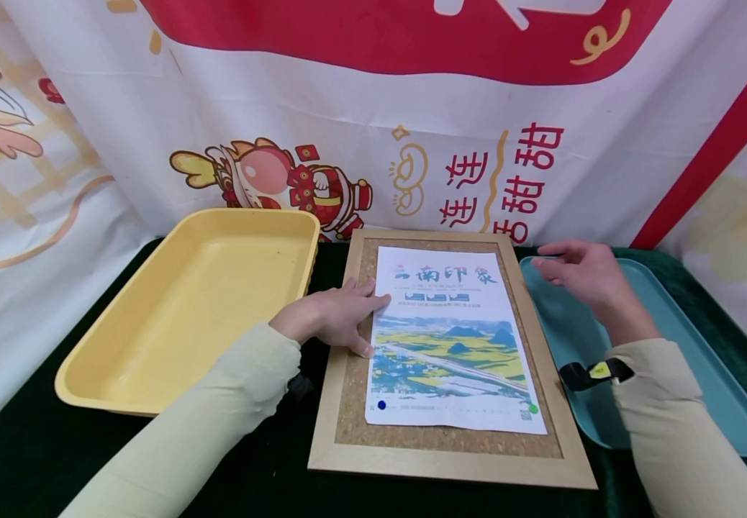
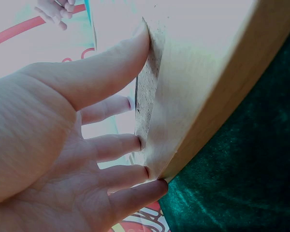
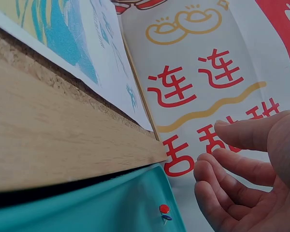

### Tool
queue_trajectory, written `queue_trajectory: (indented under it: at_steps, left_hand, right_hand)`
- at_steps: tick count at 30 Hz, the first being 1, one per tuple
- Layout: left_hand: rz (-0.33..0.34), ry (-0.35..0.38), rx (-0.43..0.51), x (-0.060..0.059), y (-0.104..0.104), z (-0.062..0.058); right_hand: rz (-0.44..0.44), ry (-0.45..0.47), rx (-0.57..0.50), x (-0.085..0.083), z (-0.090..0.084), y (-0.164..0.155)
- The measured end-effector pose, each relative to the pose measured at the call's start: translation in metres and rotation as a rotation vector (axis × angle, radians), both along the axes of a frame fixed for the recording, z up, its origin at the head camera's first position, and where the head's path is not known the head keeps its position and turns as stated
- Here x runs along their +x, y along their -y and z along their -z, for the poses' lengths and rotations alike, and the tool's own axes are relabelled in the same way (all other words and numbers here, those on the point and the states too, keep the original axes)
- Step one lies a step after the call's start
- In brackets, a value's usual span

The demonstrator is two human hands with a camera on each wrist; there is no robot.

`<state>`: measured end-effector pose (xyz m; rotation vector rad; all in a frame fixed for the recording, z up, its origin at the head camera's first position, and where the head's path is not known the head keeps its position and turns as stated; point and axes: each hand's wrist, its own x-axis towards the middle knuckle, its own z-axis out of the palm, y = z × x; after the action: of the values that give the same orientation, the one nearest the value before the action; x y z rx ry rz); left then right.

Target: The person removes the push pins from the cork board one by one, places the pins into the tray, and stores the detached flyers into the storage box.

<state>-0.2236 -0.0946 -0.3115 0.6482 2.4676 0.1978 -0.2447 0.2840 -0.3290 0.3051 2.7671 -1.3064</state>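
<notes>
A cork board (image 1: 451, 437) with a wooden frame lies on the table. On it is a printed landscape poster (image 1: 449, 374) with Chinese lettering, a dark blue push pin (image 1: 382, 405) at its lower left corner and a green push pin (image 1: 533, 409) at its lower right. My left hand (image 1: 341, 314) rests with spread fingers on the frame's left side, its fingertips reaching the poster's left edge. Over the teal tray (image 1: 671, 316), my right hand (image 1: 583, 277) hovers with loosely bent fingers, thumb apart, nothing visible between them. A red push pin (image 3: 164, 209) and a blue push pin (image 3: 166, 218) lie in that tray.
A deep yellow tray (image 1: 186, 302) stands left of the board. Dark green cloth (image 1: 250, 467) covers the table. Behind rises a white and red printed backdrop (image 1: 347, 101). The teal tray sits close against the board's right side.
</notes>
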Motion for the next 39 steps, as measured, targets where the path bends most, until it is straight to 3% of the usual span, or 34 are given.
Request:
queue_trajectory:
  at_steps: [8, 20, 39]
  left_hand:
    - [0.008, -0.003, -0.007, 0.0, 0.0, 0.0]
    - [0.016, -0.005, -0.01, -0.001, 0.001, -0.001]
    - [0.018, -0.006, 0.0, -0.001, 0.001, 0.0]
  right_hand:
    - [-0.076, -0.009, 0.055, 0.001, 0.001, 0.002]
    - [-0.117, -0.022, 0.057, 0.004, -0.002, 0.013]
    - [-0.274, -0.04, 0.102, 0.016, -0.019, 0.059]
